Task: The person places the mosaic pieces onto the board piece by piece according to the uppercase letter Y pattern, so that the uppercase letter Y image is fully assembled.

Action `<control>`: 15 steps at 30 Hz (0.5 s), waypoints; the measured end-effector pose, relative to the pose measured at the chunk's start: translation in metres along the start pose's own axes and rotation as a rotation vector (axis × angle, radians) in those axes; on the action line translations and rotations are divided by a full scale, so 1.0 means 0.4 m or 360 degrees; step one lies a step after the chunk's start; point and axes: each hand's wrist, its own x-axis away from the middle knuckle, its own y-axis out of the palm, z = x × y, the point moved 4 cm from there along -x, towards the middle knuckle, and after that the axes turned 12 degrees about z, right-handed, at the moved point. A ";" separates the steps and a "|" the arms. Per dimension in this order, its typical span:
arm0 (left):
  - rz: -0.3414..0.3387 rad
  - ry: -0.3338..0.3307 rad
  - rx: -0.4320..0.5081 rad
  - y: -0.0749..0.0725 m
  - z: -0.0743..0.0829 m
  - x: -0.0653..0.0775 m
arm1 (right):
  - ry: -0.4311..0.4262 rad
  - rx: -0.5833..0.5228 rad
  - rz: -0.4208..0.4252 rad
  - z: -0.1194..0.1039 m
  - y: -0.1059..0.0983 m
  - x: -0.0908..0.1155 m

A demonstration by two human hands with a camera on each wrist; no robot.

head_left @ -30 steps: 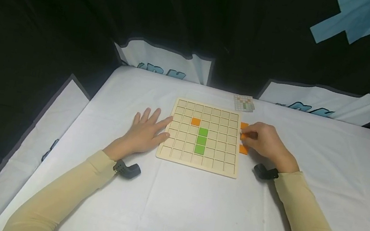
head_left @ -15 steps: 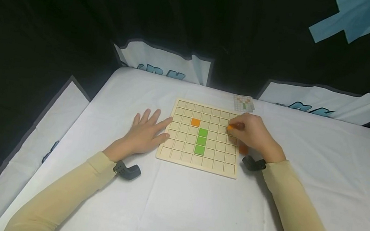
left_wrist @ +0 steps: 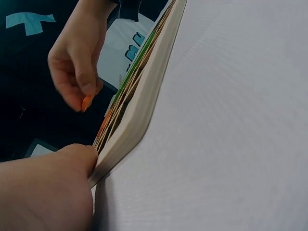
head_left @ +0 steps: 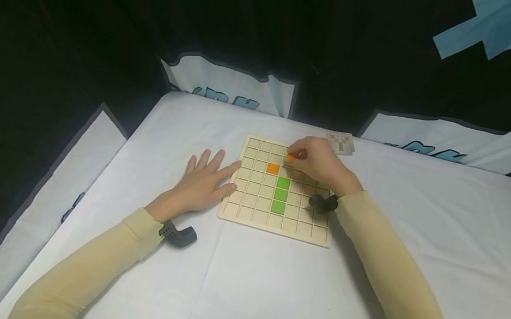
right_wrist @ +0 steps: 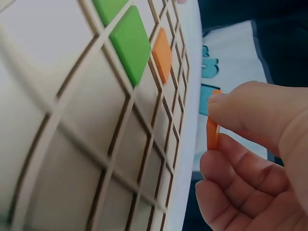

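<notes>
White tablecloth point(head_left: 265, 293) | right grip point(head_left: 319, 159) pinches orange tile point(right_wrist: 212, 132) between thumb point(right_wrist: 255, 110) and fingers point(right_wrist: 224, 168), above board point(head_left: 247, 213) | left grip point(head_left: 200, 187) spread, touching board

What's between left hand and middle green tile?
Head view: only bare cells of the wooden grid board separate the left hand from the middle green tile.
</notes>
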 end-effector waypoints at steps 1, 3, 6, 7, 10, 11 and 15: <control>-0.0001 -0.0003 0.0000 0.001 -0.001 0.000 | -0.0023 0.0002 -0.0002 -0.005 0.007 -0.009; -0.0003 -0.0010 -0.0004 0.001 -0.001 0.000 | -0.0056 0.0001 -0.0010 -0.017 0.019 -0.024; -0.0006 -0.0019 -0.0012 0.002 -0.002 0.001 | -0.0081 0.0008 -0.0039 -0.032 0.041 -0.044; -0.0009 -0.0019 -0.0013 0.002 -0.002 0.001 | -0.0075 0.0015 -0.0054 -0.035 0.047 -0.050; -0.0015 -0.0020 -0.0014 0.001 -0.002 0.001 | -0.0094 0.0021 -0.0084 -0.051 0.062 -0.066; -0.0016 -0.0019 -0.0013 0.000 -0.002 0.001 | -0.0094 0.0021 -0.0092 -0.055 0.066 -0.071; -0.0020 -0.0021 -0.0015 -0.001 -0.003 0.000 | -0.0104 0.0023 -0.0125 -0.067 0.084 -0.090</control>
